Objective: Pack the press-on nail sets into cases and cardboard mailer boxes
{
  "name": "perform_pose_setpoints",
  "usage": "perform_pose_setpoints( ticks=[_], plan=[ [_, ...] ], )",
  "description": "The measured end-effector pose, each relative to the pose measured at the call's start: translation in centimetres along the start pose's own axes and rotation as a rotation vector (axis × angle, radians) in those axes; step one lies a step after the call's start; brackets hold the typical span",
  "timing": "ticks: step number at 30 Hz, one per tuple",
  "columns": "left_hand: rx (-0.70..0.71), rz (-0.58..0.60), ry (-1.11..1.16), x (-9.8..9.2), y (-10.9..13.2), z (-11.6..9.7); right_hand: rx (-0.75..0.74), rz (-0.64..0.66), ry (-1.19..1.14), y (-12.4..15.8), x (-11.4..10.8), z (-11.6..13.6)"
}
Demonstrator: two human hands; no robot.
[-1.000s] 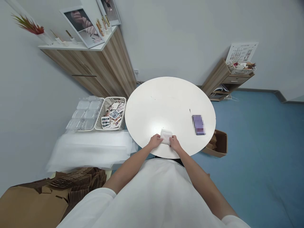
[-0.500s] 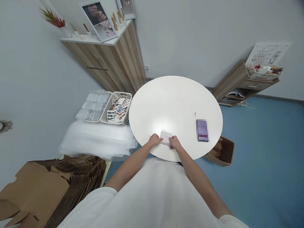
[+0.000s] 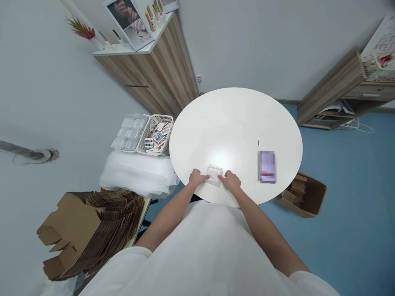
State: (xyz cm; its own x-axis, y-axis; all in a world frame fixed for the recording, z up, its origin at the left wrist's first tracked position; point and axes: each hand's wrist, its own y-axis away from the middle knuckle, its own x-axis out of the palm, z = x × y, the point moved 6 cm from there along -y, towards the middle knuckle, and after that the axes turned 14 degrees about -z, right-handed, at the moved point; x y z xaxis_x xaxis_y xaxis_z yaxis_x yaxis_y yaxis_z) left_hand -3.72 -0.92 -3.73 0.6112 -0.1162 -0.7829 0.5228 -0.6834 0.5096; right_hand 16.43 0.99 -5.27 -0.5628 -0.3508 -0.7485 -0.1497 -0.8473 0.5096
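Both grips [image 3: 195, 177] [image 3: 232, 181] wider apart, thumbs [image 3: 205, 177] on white packet [image 3: 214, 172]

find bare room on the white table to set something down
Widest: far half of the white table, bare but for tiny specks. Smaller: between right hand and purple item. Crowded: near middle, left hand and right hand on white packet.

A plain indoor workroom that appears set up for packing: flattened cardboard boxes [image 3: 114, 224] stacked near translucent white sheets [image 3: 137, 170], clear plastic trays [image 3: 131, 130] and a basket [image 3: 144, 137] of small printed cards [image 3: 159, 135] beside a white table [image 3: 237, 123]; a framed photo of hands [image 3: 131, 24] on a wood-grain cabinet [image 3: 154, 76] lends a showroom touch
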Motion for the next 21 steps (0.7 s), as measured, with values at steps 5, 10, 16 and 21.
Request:
perform_pose_setpoints(
  ticks=[5, 10, 16, 21],
  plan=[
    [0.44, -0.165, 0.003, -1.0, 1.7, -1.9, -0.251, -0.126, -0.083, 2.1, -0.6, 0.9],
    [0.775, -0.111, -0.005, 0.8, 3.7, -3.8, -0.41, -0.153, -0.128, 4.4, 0.3, 1.5],
    [0.499, -0.128, 0.132, 1.2, 1.9, -2.1, -0.263, -0.071, -0.27, 3.9, 1.0, 0.9],
    [0.358, 0.039, 0.21, 1.7, 0.8, -0.6, -0.084, -0.004, -0.418, 3.6, 1.6, 1.1]
  ],
)
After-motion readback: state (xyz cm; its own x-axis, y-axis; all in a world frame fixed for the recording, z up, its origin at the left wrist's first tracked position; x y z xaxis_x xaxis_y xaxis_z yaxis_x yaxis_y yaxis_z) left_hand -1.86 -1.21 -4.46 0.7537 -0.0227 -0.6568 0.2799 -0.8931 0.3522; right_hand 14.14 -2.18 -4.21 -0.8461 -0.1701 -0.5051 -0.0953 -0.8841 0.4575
